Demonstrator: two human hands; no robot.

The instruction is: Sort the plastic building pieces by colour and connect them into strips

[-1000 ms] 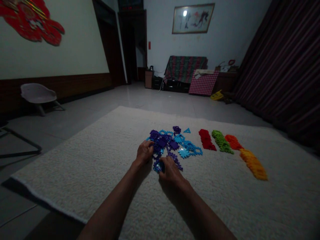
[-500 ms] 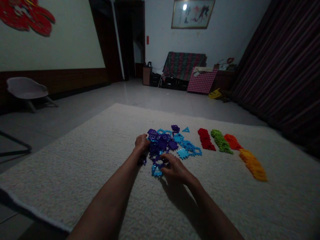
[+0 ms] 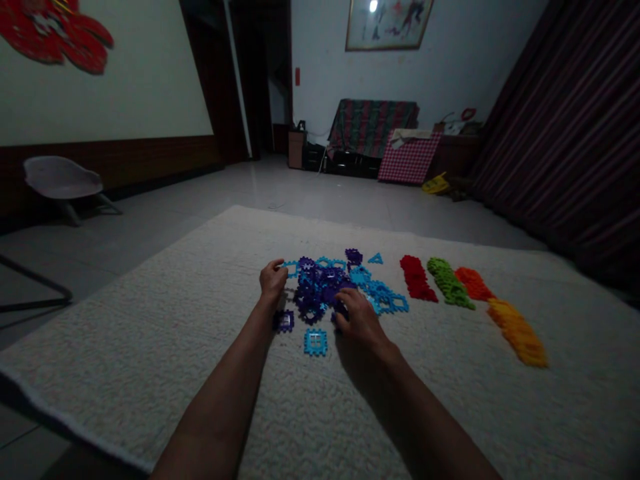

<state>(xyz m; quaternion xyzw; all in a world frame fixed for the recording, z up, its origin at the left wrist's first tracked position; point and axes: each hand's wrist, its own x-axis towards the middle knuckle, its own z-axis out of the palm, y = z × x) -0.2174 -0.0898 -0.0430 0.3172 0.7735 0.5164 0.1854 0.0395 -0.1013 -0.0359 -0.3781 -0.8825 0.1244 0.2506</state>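
Observation:
My left hand (image 3: 273,281) is at the left edge of a heap of toothed plastic building pieces, its thumb and fingers closed on a light blue square piece (image 3: 292,269). On the right of the purple pile (image 3: 315,290), my right hand (image 3: 359,319) curls its fingers and thumb around a dark purple piece (image 3: 341,311), partly hidden by the hand. Nearer to me, a blue square window piece (image 3: 315,342) lies flat on the rug. A purple square piece (image 3: 285,321) rests beside my left wrist. Light blue pieces (image 3: 385,296) spread to the right of the pile.
Toothed pieces lie in rows by colour to the right: red (image 3: 418,278), green (image 3: 450,283), orange-red (image 3: 473,284) and yellow-orange (image 3: 517,331). A blue triangle (image 3: 376,259) sits behind the heap. All are on a pale rug (image 3: 200,280). A chair (image 3: 63,179) stands at the left.
My right hand has left the blue window piece and moved up and right to the purple pieces. My left hand has shifted slightly left and up, with a light blue square now in its fingers.

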